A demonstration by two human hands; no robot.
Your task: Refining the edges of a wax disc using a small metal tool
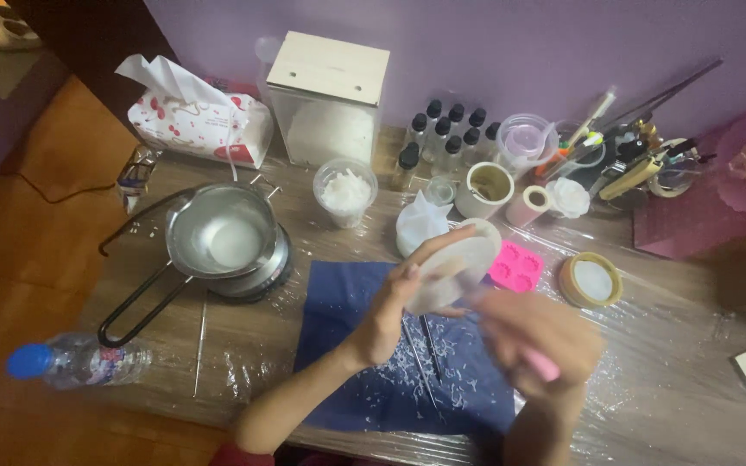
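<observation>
Your right hand [541, 336] is blurred, clenched around a pink tool [542, 366]. At 11 o'clock from it, your left hand [395, 302] grasps a round white mould [458, 266] by its edge, above the blue cloth [338, 324] with white flakes. Farther, at 10 o'clock, a metal pot [222, 231] sits on a burner; at 1 o'clock lies a pink silicone mould [515, 267].

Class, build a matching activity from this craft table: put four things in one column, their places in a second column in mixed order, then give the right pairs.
Things:
1. plastic water bottle
2. tissue pack
3. pink mould
4. white round mould

Places:
A. back left, by the wall
B. held in the left hand
C. front left edge
D. lying right of the blue cloth

Pairs: 1-C, 2-A, 3-D, 4-B
</observation>
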